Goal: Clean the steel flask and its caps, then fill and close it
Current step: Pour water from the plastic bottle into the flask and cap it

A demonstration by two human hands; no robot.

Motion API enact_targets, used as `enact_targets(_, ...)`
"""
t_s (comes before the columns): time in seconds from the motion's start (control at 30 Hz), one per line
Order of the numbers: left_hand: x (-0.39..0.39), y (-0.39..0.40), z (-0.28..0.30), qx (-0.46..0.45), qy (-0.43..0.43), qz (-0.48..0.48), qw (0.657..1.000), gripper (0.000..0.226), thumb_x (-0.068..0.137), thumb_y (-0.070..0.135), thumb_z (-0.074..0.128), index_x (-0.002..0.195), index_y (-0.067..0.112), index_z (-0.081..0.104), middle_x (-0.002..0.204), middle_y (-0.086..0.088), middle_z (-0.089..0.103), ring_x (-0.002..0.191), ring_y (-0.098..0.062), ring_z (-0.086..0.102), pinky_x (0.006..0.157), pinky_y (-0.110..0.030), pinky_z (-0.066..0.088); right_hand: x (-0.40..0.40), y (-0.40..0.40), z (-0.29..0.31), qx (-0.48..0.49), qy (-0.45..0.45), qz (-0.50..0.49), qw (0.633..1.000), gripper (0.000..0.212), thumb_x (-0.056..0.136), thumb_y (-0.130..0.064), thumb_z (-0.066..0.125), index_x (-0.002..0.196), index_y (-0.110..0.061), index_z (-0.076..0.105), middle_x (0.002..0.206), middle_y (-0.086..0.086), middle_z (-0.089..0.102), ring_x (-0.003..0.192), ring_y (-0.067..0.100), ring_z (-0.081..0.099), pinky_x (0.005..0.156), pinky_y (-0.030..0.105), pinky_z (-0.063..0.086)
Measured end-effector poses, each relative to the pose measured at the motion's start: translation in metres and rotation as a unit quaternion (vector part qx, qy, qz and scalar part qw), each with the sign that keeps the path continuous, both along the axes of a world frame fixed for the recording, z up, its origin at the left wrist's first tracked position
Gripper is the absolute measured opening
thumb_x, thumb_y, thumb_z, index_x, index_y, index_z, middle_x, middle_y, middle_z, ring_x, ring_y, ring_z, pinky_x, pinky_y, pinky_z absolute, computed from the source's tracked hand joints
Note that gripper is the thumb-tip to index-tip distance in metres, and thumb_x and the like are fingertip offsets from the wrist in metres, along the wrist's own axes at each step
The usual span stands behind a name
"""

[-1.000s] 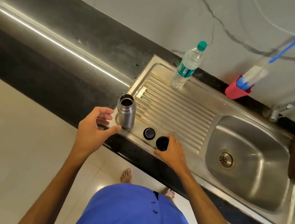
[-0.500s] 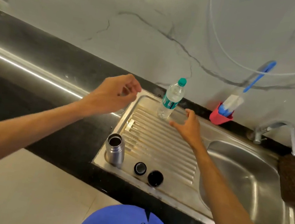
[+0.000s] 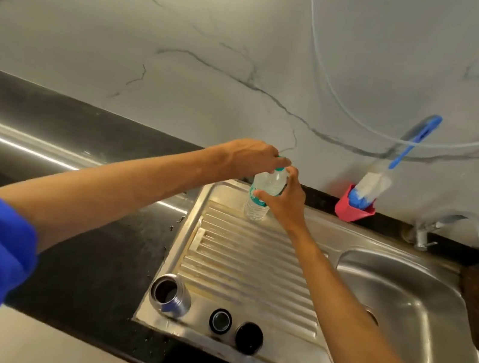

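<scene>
Your steel flask (image 3: pixel 171 295) stands open at the near left corner of the drainboard (image 3: pixel 252 266) — a short brushed-metal cylinder with a threaded neck and a dark mouth. Just to its right sit the two caps: a small round inner cap (image 3: pixel 220 321) with a glossy centre, then a larger black outer cap (image 3: pixel 249 338), matte and disc-shaped, close beside it but apart.

The drainboard is ribbed stainless steel, streaked with pale residue, and it runs into a smooth rounded sink basin (image 3: pixel 419 309) on the right under a curved metal tap (image 3: pixel 458 230). Around it lies a dark polished counter (image 3: pixel 86 254), backed by a grey-veined marble wall (image 3: pixel 189 55). A red holder (image 3: pixel 354 208) against the wall carries a bottle brush (image 3: pixel 393 165) with a blue handle.

At the far edge of the drainboard a clear ridged plastic water bottle (image 3: pixel 261 196) stands upright. Your right hand (image 3: pixel 284 200) wraps its fingers round the body, while your left hand (image 3: pixel 252 156) reaches over from above — fingers curled down on the green cap (image 3: pixel 280 169).
</scene>
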State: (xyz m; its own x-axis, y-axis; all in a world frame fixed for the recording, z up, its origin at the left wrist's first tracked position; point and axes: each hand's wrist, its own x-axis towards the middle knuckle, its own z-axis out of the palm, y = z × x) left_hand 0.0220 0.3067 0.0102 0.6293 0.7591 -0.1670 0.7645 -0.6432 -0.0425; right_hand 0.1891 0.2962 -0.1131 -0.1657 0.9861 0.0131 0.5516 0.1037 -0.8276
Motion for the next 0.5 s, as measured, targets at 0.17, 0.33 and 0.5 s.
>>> enact_targets(0.17,0.002,0.012,0.006,0.05,0.079,-0.03,0.995,0.042,0.107,0.021,0.061,0.145,0.008,0.048,0.118,-0.012,0.063,0.081,-0.022,0.06,0.073,-0.03,0.048,-0.005,0.003,-0.002,0.016,-0.004,0.005,1.0,0.084,0.071,-0.026,0.094,0.136,-0.015,0.041,0.123,0.006,0.066,0.104,0.02,0.067,0.09,0.031,0.059)
enact_targets(0.33,0.002,0.011,-0.001,0.069,0.089,0.002,0.994,0.042,0.116,0.038,0.035,0.14,0.005,0.043,0.116,-0.01,0.059,0.067,-0.021,0.058,0.061,-0.03,0.041,-0.005,0.005,-0.002,0.024,-0.018,0.007,1.0,0.08,0.067,-0.038,0.093,0.124,-0.03,0.039,0.112,-0.001,0.066,0.094,0.018,0.068,0.083,0.037,0.062)
enact_targets(0.5,0.012,0.006,-0.005,0.093,0.109,0.107,0.984,0.052,0.114,0.043,0.026,0.108,0.005,0.061,0.08,-0.003,0.055,0.057,-0.017,0.046,0.053,-0.029,0.031,-0.01,0.001,-0.002,0.032,-0.03,0.021,0.999,0.079,0.066,-0.042,0.094,0.12,-0.04,0.037,0.11,-0.007,0.066,0.094,0.017,0.067,0.081,0.036,0.061)
